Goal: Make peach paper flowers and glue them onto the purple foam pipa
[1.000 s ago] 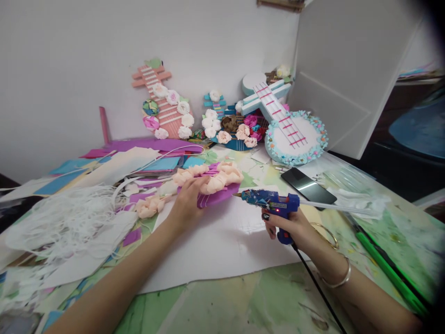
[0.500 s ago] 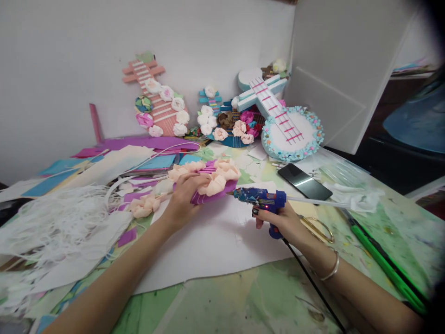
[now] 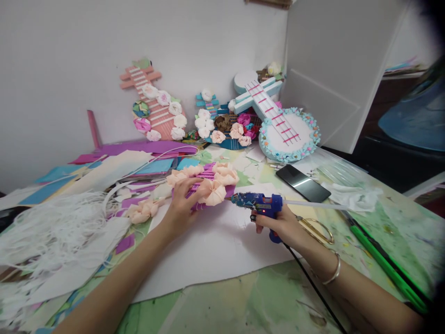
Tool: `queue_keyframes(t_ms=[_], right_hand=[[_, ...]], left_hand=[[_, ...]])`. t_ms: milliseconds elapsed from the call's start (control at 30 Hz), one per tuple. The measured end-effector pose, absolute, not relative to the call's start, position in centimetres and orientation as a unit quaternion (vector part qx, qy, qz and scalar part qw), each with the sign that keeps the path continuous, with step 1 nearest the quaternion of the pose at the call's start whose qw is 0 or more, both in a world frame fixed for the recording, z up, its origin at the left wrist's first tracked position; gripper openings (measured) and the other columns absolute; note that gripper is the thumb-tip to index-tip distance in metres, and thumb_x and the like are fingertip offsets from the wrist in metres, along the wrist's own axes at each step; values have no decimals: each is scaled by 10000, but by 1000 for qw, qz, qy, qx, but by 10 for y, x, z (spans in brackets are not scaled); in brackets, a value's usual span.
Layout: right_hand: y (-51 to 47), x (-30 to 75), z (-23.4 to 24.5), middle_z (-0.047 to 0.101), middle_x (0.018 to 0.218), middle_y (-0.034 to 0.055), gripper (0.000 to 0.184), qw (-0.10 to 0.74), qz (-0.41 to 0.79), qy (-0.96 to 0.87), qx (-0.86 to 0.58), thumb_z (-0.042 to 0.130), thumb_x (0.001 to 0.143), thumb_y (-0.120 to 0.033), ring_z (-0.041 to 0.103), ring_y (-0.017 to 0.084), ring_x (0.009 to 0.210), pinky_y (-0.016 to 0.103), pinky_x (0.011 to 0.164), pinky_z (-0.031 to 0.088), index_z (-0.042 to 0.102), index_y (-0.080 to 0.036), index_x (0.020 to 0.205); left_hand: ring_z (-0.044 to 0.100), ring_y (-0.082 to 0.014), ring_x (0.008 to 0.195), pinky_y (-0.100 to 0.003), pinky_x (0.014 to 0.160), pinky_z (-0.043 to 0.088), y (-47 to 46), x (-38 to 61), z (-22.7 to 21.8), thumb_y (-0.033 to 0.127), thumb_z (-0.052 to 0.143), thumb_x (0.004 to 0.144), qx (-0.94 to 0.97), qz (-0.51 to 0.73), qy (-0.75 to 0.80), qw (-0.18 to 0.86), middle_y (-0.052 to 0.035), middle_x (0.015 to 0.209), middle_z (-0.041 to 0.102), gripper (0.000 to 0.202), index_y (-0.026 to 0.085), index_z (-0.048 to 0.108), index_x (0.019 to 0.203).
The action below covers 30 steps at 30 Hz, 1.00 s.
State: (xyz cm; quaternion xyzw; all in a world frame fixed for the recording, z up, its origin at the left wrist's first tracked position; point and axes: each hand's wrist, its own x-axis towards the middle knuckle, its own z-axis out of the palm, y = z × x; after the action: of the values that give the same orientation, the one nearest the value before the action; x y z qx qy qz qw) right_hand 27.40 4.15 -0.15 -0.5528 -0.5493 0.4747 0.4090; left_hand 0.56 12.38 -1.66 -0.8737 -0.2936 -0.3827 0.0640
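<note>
My left hand (image 3: 182, 202) grips a peach paper flower (image 3: 212, 191) at the front of a purple paper craft piece (image 3: 208, 171). More peach flowers ring that piece, which lies tilted above a white sheet (image 3: 194, 260). Fingers of my right hand (image 3: 274, 221) wrap the handle of a blue hot glue gun (image 3: 262, 203), its small red light lit. A clear glue stick (image 3: 316, 204) pokes out of the gun's back. The nozzle points left, close to the purple piece's right edge; whether they touch I cannot tell.
Loose peach flowers (image 3: 142, 209) and a heap of white string (image 3: 59, 232) lie at left. On the right are a phone (image 3: 302, 183), gold-handled scissors (image 3: 318, 228) and a green cutter (image 3: 385, 264). Decorated paper instruments, one pale blue (image 3: 285, 132), lean at the back.
My left fingers have shifted on the peach flower, and the purple piece has tilted a little. The glue gun stays beside it, its nozzle slightly lower. The whole view has shifted slightly.
</note>
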Motion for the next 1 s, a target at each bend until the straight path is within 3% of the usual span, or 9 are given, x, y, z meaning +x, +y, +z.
queue_keyframes(t_ms=[200, 467, 1000], right_hand=[[42, 276, -2, 656, 589, 21, 183, 409, 471, -540, -564, 661, 699, -308, 608, 162, 584, 265, 562, 462, 646, -150, 790], [45, 277, 0, 637, 527, 24, 173, 413, 459, -532, -579, 651, 694, -319, 602, 166, 549, 252, 493, 430, 634, -152, 737], [47, 277, 1, 630, 504, 10, 135, 421, 434, -521, -603, 639, 678, -267, 601, 160, 535, 267, 551, 449, 619, -150, 743]], left_hand=[[399, -308, 1231, -482, 953, 451, 124, 5, -21, 57, 578, 768, -880, -373, -289, 59, -132, 1313, 385, 532, 271, 494, 1247], [356, -330, 1274, -466, 929, 475, 125, 3, -27, 92, 606, 752, -879, -368, -300, 44, -118, 1418, 261, 443, 261, 551, 1158], [361, -336, 1279, -479, 942, 469, 121, 4, -25, 52, 600, 724, -873, -381, -303, 42, -134, 1392, 307, 526, 262, 537, 1202]])
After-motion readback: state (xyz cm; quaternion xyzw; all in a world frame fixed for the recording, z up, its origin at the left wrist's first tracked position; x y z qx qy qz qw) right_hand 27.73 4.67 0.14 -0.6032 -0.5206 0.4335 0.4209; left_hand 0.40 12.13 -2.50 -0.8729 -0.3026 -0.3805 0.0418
